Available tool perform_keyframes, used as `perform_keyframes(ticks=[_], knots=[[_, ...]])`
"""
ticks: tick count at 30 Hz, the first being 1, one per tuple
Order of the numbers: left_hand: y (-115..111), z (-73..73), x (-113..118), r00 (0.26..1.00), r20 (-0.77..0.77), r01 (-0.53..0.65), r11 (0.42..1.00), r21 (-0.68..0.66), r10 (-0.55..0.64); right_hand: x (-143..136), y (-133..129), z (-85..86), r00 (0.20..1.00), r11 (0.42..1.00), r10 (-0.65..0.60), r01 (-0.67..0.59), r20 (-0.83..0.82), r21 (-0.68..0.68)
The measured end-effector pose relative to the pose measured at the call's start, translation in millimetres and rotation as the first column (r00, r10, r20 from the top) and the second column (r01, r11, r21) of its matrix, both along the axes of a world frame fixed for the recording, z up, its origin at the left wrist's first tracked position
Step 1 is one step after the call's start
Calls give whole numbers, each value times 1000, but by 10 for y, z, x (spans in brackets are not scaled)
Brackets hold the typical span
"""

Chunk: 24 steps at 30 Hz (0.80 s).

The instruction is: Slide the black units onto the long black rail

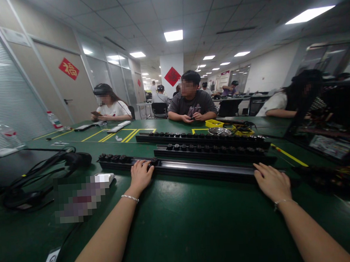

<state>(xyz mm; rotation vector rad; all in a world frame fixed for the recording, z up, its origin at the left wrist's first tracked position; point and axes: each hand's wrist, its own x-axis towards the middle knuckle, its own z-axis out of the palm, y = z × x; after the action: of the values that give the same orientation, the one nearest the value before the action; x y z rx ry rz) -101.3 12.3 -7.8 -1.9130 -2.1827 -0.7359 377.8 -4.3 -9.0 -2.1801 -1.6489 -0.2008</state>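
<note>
A long black rail [207, 167] with a shiny inner channel lies across the green table. Several small black parts [114, 157] sit on its left end, and one more black part [154, 161] is beside the fingertips of my left hand [141, 174]. That hand rests on the rail, fingers spread over its left portion. At the rail's right end, my right hand [273, 181] lies on the edge with its fingers apart. Behind are two more black rails, a middle one [214, 149] and a rear one [199, 136], both lined with black parts.
A headset with cables [73, 163] and a blurred-out phone-like object [84, 198] lie at left. Yellow trays [214, 123] and a round metal dish [219, 132] stand behind the rails. People sit across and at right. Dark equipment [335, 137] occupies the right side.
</note>
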Motion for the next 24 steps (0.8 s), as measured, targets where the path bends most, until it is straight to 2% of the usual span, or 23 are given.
perform_keyframes(ticks=[24], knots=[[-36, 41, 32, 1000, -3, 14, 1000, -24, -14, -26, -30, 26, 1000, 1000, 2, -2, -24, 8]])
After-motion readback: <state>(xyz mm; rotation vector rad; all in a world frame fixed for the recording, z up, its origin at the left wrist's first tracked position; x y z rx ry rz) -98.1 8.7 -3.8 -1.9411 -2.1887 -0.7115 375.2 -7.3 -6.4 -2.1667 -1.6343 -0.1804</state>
